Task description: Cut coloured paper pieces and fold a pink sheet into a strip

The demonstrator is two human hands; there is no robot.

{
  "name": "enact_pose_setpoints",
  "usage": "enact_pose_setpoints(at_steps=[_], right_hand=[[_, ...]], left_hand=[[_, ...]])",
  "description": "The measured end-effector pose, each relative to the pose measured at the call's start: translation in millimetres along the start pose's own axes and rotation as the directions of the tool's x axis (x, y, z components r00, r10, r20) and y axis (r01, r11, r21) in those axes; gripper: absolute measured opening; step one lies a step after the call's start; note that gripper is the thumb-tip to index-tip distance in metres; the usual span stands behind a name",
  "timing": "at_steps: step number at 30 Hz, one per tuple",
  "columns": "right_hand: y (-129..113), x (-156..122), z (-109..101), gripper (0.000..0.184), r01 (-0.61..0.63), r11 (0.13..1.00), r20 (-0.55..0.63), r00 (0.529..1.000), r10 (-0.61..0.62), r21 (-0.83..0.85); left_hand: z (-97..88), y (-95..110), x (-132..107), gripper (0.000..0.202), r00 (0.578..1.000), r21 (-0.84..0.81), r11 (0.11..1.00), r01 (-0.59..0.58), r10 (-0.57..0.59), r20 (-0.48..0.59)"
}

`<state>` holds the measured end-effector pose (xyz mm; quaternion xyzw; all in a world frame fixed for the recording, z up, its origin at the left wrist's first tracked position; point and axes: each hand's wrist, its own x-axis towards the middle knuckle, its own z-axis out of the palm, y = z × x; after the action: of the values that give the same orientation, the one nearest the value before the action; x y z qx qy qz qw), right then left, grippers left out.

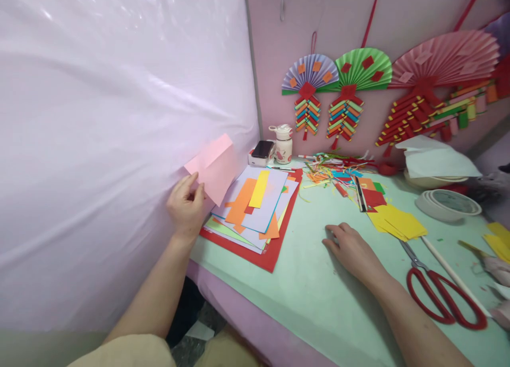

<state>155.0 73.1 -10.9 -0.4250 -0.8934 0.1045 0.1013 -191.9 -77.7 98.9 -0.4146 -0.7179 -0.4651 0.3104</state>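
Between the thumb and fingers of my left hand [185, 206] is a sheet of pink paper [218, 168], raised and slightly creased across its middle. It hangs at the left edge of a stack of coloured paper, whose top is a lilac sheet [273, 189] with orange pieces [240, 201] and a yellow strip [260, 189] on it. A red sheet [263, 263] sticks out underneath. My right hand [353, 250] rests on the pale green tabletop [303, 282], holding nothing, thumb and fingers a little apart. Yellow paper squares [400, 222] and red-handled scissors [438, 295] lie to its right.
Behind the stack stand a white bottle [283, 146] and a box with a phone [263, 149] on top. Paper scraps [319, 170] are heaped at the back. A tape roll [448, 205] lies right. Paper fans [364, 69] hang on the wall; white sheeting [119, 117] borders the left.
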Motion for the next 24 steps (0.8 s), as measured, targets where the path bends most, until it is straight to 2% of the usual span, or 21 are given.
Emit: enact_pose_setpoints(at_steps=[5, 10, 15, 19, 22, 24], right_hand=[[0.0, -0.3, -0.2, 0.031, 0.003, 1.0, 0.004, 1.0, -0.003, -0.009], [0.3, -0.1, -1.0, 0.03, -0.003, 1.0, 0.008, 1.0, 0.003, -0.002], [-0.5, -0.1, 1.2, 0.03, -0.011, 0.999, -0.001, 1.0, 0.011, 0.031], [3.1, 2.3, -0.5, 0.031, -0.014, 0.989, -0.041, 0.999, 0.02, 0.15], [8.4, 0.6, -16.8, 0.048, -0.035, 0.929, -0.184, 0.977, 0.11, 0.369], [13.0, -7.9, -33.6, 0.064, -0.009, 0.853, -0.293, 0.937, 0.189, 0.522]], left_hand=[[-10.6, 13.5, -4.7, 0.03, 0.989, 0.006, 0.992, -0.128, 0.128, -0.069], [-16.6, 22.7, -16.1, 0.029, 0.954, -0.018, 0.956, -0.294, 0.292, -0.073], [-23.0, 37.7, -28.4, 0.043, 0.865, -0.048, 0.867, -0.495, 0.487, -0.121], [-31.1, 57.8, -43.9, 0.044, 0.772, -0.101, 0.765, -0.636, 0.629, -0.093], [-33.7, 75.3, -60.2, 0.037, 0.724, -0.317, 0.685, -0.656, 0.69, -0.008], [-31.7, 86.4, -72.5, 0.027, 0.666, -0.545, 0.596, -0.59, 0.741, 0.089]])
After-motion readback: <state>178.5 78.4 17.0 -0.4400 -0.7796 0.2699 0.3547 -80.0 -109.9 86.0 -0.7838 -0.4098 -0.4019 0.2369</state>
